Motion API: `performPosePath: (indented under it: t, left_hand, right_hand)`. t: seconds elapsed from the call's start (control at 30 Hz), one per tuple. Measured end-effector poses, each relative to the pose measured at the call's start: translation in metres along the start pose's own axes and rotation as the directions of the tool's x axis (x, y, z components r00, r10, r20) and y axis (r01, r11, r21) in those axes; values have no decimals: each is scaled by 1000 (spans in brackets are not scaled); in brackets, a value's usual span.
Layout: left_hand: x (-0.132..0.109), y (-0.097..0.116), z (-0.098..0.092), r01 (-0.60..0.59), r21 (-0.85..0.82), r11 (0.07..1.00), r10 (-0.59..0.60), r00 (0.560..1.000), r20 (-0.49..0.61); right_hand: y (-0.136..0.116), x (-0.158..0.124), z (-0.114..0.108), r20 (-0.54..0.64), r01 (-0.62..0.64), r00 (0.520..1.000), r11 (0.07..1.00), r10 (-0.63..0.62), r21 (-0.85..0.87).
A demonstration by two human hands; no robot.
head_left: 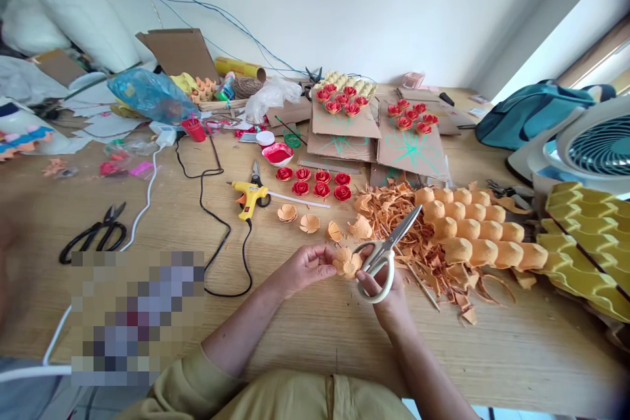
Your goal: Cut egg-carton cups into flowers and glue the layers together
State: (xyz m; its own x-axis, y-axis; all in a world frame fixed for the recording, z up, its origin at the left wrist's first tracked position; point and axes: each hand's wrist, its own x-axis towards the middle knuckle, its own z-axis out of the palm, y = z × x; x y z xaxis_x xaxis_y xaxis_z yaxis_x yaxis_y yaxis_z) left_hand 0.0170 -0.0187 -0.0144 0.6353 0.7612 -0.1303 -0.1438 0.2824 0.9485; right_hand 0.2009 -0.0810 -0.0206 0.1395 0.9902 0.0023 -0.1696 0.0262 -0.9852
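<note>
Between thumb and fingers, my left hand (315, 264) pinches an orange egg-carton cup cut into petals (347, 264). My right hand (386, 298) has its fingers through the handles of a pair of scissors (388, 251), whose blades point up and to the right. The right fingertips also come close to the petal cup; whether they touch it I cannot tell. Just beyond my hands lie loose cut cups (310, 223) and a rough orange piece (361, 227). A heap of orange scraps (394, 207) spreads behind the scissors.
An orange egg tray (472, 230) and yellow trays (585, 243) stand at right. Red paper roses (321, 189) sit by a bowl of red paint (277, 154). A yellow glue gun (250, 198) trails a black cord. Black-handled shears (98, 234) lie at left. Cardboard (411, 151) holds more roses.
</note>
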Motion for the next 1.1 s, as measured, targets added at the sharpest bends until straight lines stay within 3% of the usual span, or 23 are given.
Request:
performPosePath:
  t: [0.1, 0.2, 0.33, 0.4, 0.5, 0.67, 0.77, 0.87, 0.97, 1.1]
  left_hand:
    - [0, -1, -2, -76, -13, 997, 75, 995, -64]
    - [0, 5, -9, -138, 68, 988, 148, 969, -199]
    - [-6, 21, -26, -212, 399, 892, 367, 857, -363]
    - [-12, 29, -34, -193, 640, 744, 504, 790, -348]
    - [-23, 35, -43, -80, 873, 480, 598, 758, -260]
    - [-38, 28, -49, 200, 979, 34, 580, 794, -182]
    - [-39, 21, -51, 280, 953, -114, 534, 826, -179]
    - [-37, 15, -52, 308, 942, -131, 513, 834, -202]
    - [-35, 13, -52, 306, 949, -77, 513, 828, -226]
    - [-34, 17, -49, 282, 959, 8, 523, 817, -245]
  right_hand:
    - [-4, 1, 3, 40, 33, 999, 999, -32, -32]
    - [-8, 2, 4, 35, 83, 996, 992, -80, -91]
    - [-8, 1, 4, 20, 82, 997, 989, -80, -121]
    - [-4, 0, 3, 33, 70, 997, 991, -67, -116]
    - [2, -3, 2, 64, 51, 997, 992, -44, -112]
    - [-1, -7, 4, 102, 4, 995, 994, 7, -110]
    - [-8, -7, 4, 159, -55, 985, 997, 62, -49]
    - [-10, -7, 2, 279, -153, 950, 988, 138, 35]
    - [-7, -7, 2, 388, -261, 901, 957, 193, 129]
    - [-3, -7, 4, 407, -332, 887, 915, 220, 228]
